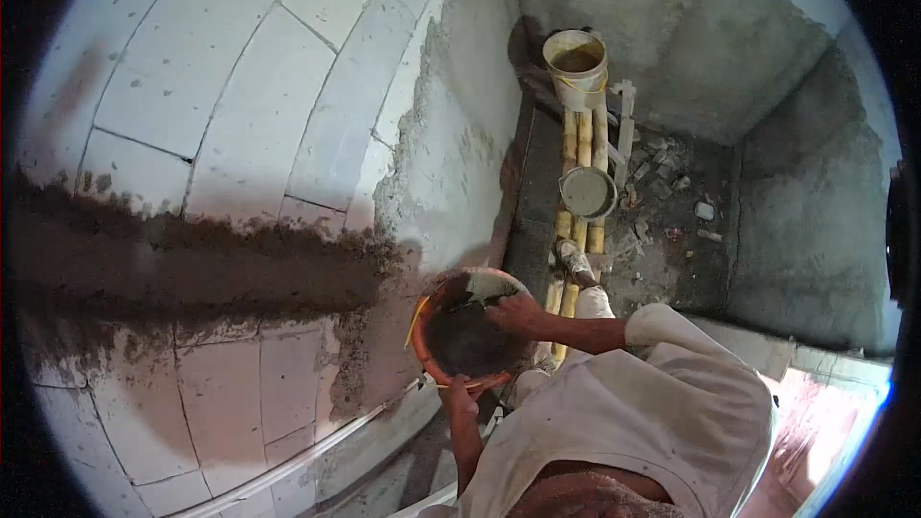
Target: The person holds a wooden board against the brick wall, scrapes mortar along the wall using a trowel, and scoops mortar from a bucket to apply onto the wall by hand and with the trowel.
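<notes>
An orange bucket (423, 350) with a yellow handle (415, 319) is in front of me, close to the block wall. It holds dark grey wet mortar (470, 341). My left hand (462, 395) is closed on the near rim of the bucket. My right hand (515, 315) reaches over the bucket's right side, its fingers curled above the mortar. Whatever it grips is hard to see. A pale grey patch (492, 285) shows inside the far rim beside it, and I cannot tell whether that is a tool's blade or smeared mortar.
Bamboo poles (584, 139) run lengthwise under my shoe (574, 259). On them stand a small bucket of grey mix (588, 193) and, farther off, a white bucket (580, 94). Rubble (662, 168) litters the floor at right. A dark mortar band (192, 269) crosses the pale block wall (249, 96).
</notes>
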### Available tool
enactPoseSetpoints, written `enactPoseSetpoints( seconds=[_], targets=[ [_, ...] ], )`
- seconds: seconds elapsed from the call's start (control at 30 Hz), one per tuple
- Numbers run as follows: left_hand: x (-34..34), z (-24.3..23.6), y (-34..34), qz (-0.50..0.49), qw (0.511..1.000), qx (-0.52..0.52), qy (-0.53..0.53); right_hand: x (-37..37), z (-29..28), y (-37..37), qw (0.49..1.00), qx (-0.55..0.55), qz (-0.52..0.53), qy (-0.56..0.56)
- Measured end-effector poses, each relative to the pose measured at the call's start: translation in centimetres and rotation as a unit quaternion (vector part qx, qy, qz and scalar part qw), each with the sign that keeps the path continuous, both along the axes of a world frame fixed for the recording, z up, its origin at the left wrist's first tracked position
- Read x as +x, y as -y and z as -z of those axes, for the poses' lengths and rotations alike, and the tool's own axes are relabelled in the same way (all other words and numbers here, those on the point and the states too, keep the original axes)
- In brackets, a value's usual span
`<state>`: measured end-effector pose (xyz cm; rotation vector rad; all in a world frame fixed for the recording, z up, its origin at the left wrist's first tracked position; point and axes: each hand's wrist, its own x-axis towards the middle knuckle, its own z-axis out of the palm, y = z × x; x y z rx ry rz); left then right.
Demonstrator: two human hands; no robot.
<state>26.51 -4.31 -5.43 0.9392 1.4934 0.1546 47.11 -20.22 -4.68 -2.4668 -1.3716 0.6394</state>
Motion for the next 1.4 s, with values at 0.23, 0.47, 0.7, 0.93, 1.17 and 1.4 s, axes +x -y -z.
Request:
enactPoseSetpoints(
  seconds=[0.23,0.47,0.7,0.93,1.17,1.4],
  targets=[
    [9.8,-3.8,3.0,-0.085,0.992,0.002,0.096,9.0,-0.8,2.3,0.99,0.027,-0.132,0.044],
    [13.3,1.5,5.8,-0.015,0.986,-0.092,0.136,20.0,-6.0,4.0,0.975,-0.022,-0.196,0.103],
    [15.6,3.8,4.9,-0.027,0.981,-0.151,0.117,17.2,0.9,5.6,0.976,-0.155,-0.085,0.13],
    [15.3,-3.5,5.9,-0.007,0.998,0.031,0.049,15.3,-2.1,6.6,0.983,0.018,-0.173,0.052],
    [14.3,-0.6,5.0,-0.063,0.998,0.008,-0.011,12.9,0.6,5.7,0.991,-0.029,-0.134,-0.001],
    [12.3,-1.5,7.0,0.351,0.864,0.337,0.125,19.1,-4.6,6.1,0.995,-0.021,-0.09,-0.027]
  ],
)
